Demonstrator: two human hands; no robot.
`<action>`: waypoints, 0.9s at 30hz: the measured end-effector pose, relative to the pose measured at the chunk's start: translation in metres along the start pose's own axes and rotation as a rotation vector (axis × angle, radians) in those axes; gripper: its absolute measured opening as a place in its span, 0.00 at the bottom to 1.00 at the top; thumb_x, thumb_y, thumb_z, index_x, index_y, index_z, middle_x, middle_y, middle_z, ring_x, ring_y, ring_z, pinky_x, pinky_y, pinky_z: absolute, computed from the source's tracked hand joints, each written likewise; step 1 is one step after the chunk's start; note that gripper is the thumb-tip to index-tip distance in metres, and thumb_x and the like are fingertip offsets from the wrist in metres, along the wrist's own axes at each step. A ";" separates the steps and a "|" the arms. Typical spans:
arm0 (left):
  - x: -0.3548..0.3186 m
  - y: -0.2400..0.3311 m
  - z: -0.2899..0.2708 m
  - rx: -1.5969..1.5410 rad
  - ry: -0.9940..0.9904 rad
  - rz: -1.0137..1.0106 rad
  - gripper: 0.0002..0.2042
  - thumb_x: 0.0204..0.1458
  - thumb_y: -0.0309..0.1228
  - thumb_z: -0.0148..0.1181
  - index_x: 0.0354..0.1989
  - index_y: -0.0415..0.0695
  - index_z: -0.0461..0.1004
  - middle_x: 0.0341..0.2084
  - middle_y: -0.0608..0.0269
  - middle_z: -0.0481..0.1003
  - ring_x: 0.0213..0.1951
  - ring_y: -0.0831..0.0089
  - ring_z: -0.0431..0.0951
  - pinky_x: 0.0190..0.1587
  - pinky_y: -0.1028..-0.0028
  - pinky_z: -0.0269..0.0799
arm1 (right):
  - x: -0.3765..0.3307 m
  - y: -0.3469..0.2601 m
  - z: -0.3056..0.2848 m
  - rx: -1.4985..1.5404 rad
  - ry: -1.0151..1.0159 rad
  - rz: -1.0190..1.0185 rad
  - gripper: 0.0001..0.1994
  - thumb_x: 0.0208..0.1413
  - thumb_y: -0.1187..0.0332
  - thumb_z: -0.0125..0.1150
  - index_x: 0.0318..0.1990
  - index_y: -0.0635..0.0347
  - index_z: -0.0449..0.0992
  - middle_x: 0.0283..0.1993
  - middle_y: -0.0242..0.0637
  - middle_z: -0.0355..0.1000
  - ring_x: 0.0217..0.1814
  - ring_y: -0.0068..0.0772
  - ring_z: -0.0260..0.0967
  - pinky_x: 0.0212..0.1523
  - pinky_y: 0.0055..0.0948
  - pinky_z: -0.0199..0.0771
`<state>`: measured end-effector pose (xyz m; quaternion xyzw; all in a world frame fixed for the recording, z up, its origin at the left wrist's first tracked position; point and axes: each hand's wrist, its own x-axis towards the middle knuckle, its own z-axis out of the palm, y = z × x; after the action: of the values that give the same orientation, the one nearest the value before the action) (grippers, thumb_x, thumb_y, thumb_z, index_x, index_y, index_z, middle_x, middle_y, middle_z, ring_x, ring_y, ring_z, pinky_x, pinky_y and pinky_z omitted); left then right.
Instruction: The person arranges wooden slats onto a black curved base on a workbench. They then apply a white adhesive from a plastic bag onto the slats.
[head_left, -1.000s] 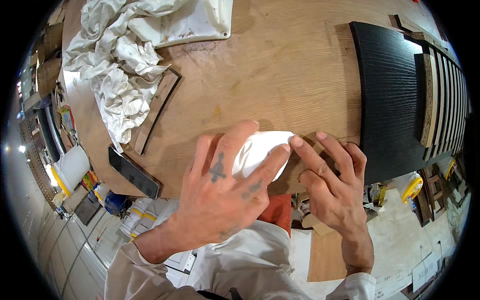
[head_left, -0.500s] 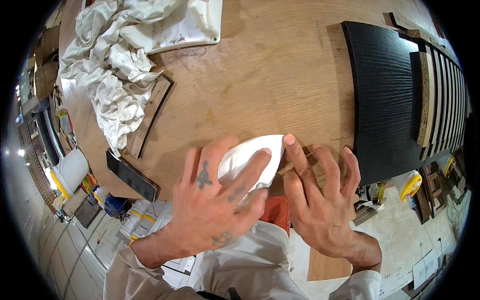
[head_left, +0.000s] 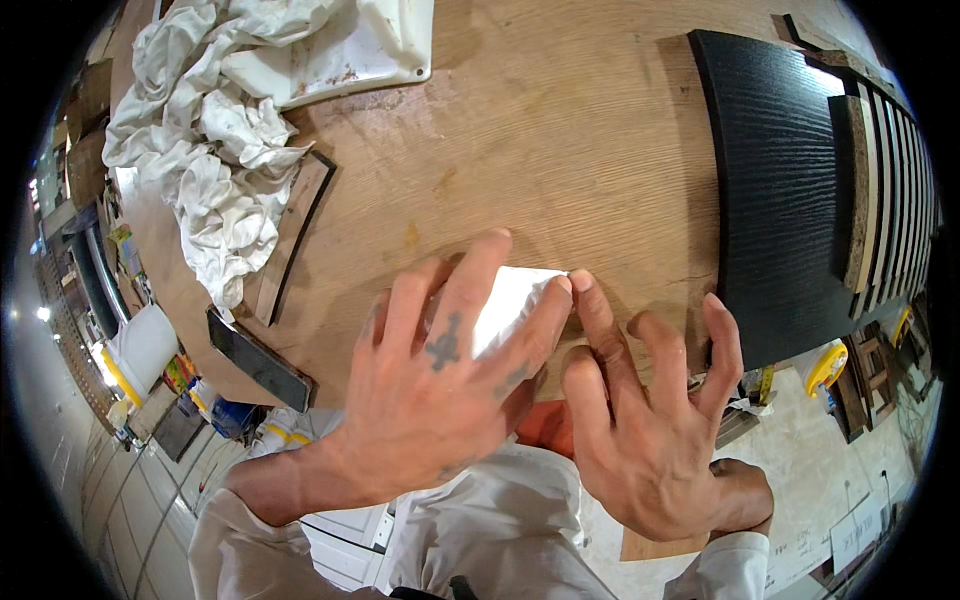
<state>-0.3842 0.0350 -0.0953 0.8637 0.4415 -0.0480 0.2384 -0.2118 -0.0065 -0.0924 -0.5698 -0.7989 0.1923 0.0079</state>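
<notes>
A small white cloth [head_left: 510, 308] is bunched beneath my left hand [head_left: 435, 370] at the table's near edge. My left fingers press over it, with the index fingertip near its right corner; the thumb is mostly hidden. My right hand [head_left: 650, 430] has its fingers apart and bent, palm down, holding nothing that I can see. Its index fingertip rests beside the cloth's corner, close to the left index fingertip. What lies under the two palms is hidden.
The wooden table [head_left: 560, 150] carries a crumpled white rag [head_left: 230, 200], a white plastic tray [head_left: 360, 70], a dark-edged wood strip [head_left: 300, 240] and a phone [head_left: 260, 360]. At right lies a black panel [head_left: 770, 200] with stacked black-edged strips [head_left: 890, 190].
My left hand has slid slightly right and forward over the cloth, covering more of it. Its index fingertip now sits near the right one. My right hand has shifted only slightly.
</notes>
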 end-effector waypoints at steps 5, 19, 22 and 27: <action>0.000 -0.005 0.003 0.028 -0.004 0.018 0.32 0.39 0.36 0.66 0.60 0.54 0.72 0.59 0.46 0.61 0.49 0.53 0.66 0.48 0.60 0.68 | -0.010 0.034 0.003 0.410 0.069 0.086 0.09 0.44 0.76 0.64 0.31 0.62 0.69 0.57 0.48 0.72 0.46 0.37 0.67 0.58 0.47 0.63; 0.009 0.001 -0.001 0.046 -0.039 0.024 0.30 0.39 0.33 0.68 0.57 0.56 0.75 0.60 0.45 0.60 0.50 0.54 0.67 0.47 0.61 0.68 | -0.025 0.020 0.031 0.649 0.422 0.429 0.10 0.47 0.83 0.68 0.38 0.69 0.78 0.35 0.46 0.76 0.33 0.35 0.75 0.29 0.26 0.73; 0.010 0.000 -0.002 0.022 -0.060 0.019 0.30 0.38 0.32 0.68 0.57 0.55 0.75 0.60 0.44 0.60 0.50 0.53 0.67 0.48 0.60 0.68 | -0.022 0.021 0.036 0.591 0.429 0.363 0.12 0.47 0.83 0.68 0.40 0.70 0.78 0.35 0.47 0.74 0.33 0.36 0.74 0.30 0.26 0.73; 0.011 -0.001 -0.002 0.025 -0.077 0.016 0.32 0.36 0.33 0.69 0.57 0.53 0.74 0.59 0.42 0.60 0.51 0.53 0.67 0.49 0.59 0.67 | -0.016 0.016 0.037 0.564 0.410 0.386 0.09 0.50 0.81 0.66 0.40 0.68 0.79 0.36 0.45 0.76 0.36 0.34 0.74 0.33 0.24 0.73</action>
<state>-0.3784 0.0445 -0.0975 0.8678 0.4242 -0.0849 0.2446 -0.1997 -0.0281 -0.1286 -0.7116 -0.5748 0.2843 0.2871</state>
